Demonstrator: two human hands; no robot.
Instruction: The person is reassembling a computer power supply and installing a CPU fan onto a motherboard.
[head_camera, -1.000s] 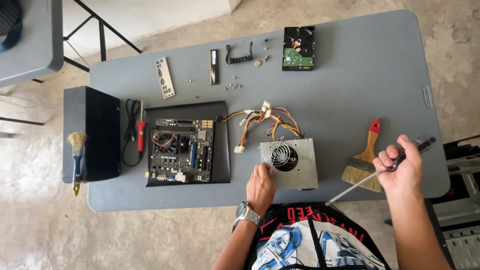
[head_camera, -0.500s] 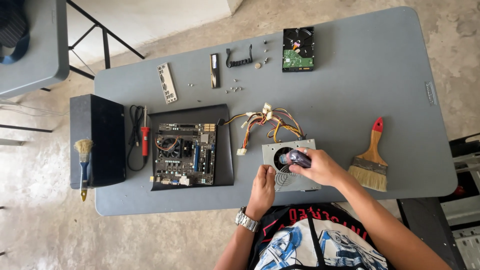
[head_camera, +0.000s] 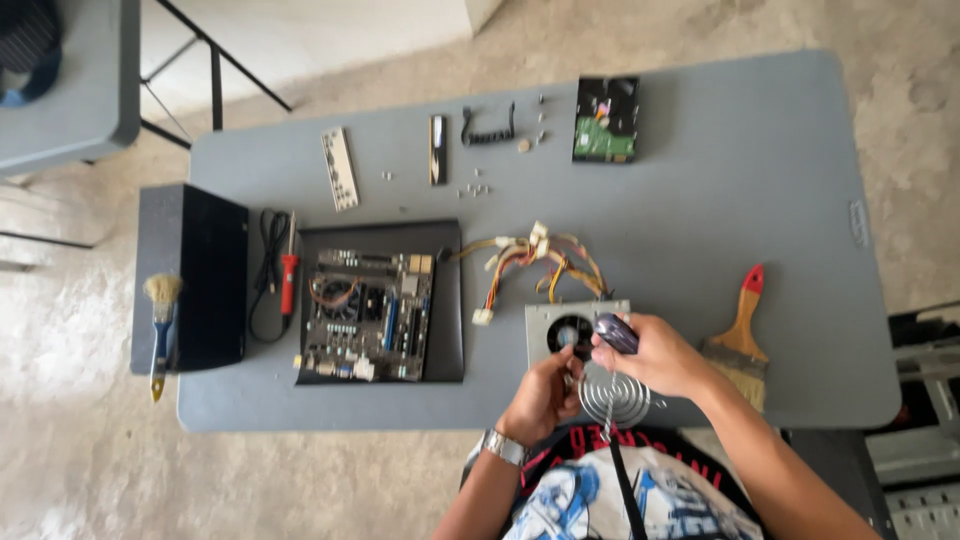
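Screwdriver (head_camera: 616, 333) in right hand (head_camera: 655, 357) grip; left hand (head_camera: 545, 395) pinching fan grille (head_camera: 614, 397).

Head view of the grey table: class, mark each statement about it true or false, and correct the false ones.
1. The right hand holds a screwdriver over the power supply. True.
2. The motherboard lies right of the power supply. False: it lies to its left.
3. A red-handled brush lies right of the right hand. True.
4. The hard drive lies at the near edge. False: it lies near the far edge.
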